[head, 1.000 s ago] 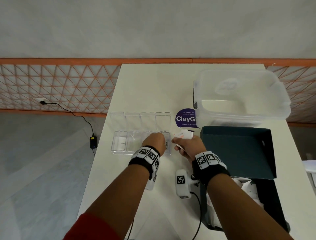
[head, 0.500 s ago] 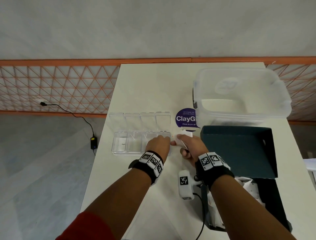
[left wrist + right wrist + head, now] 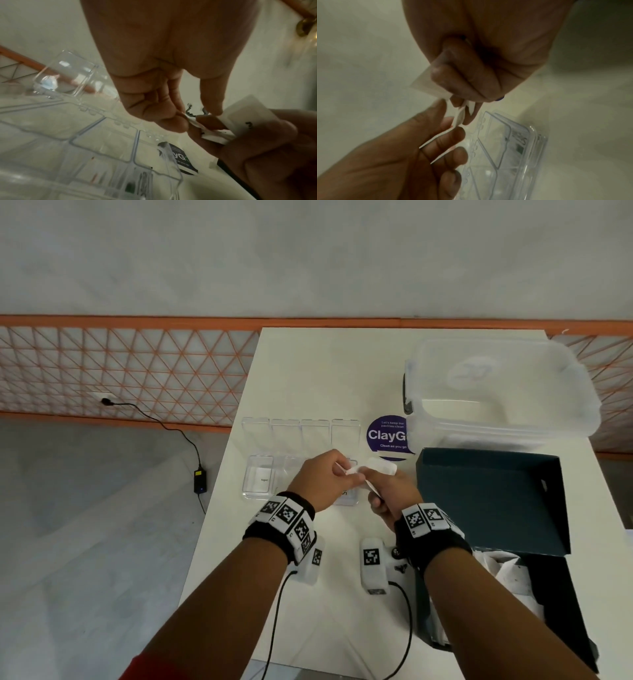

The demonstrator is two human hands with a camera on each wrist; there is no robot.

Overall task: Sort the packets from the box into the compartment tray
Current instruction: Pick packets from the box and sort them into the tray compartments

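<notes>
My right hand (image 3: pixel 371 479) grips a small bunch of white packets (image 3: pixel 381 466) just right of the clear compartment tray (image 3: pixel 259 486). My left hand (image 3: pixel 349 474) meets it and pinches the edge of one packet (image 3: pixel 193 119) between thumb and fingers. In the right wrist view that packet (image 3: pixel 459 117) runs between both hands above the tray (image 3: pixel 505 142). The tray's lids (image 3: pixel 301 434) stand open. A labelled packet lies in its leftmost compartment; my hands hide the rightmost one. The dark box (image 3: pixel 548 594) at the right holds more white packets (image 3: pixel 503 568).
The box's open lid (image 3: pixel 489 494) lies right of my hands. A clear lidded tub (image 3: pixel 496 392) stands behind it, beside a purple round sticker (image 3: pixel 385 436). Cables run off the table's near edge. The table's left edge is close to the tray.
My left hand has left the tray's right compartment, moved right and taken hold of a packet in my right hand's bunch. The right hand stayed about where it was.
</notes>
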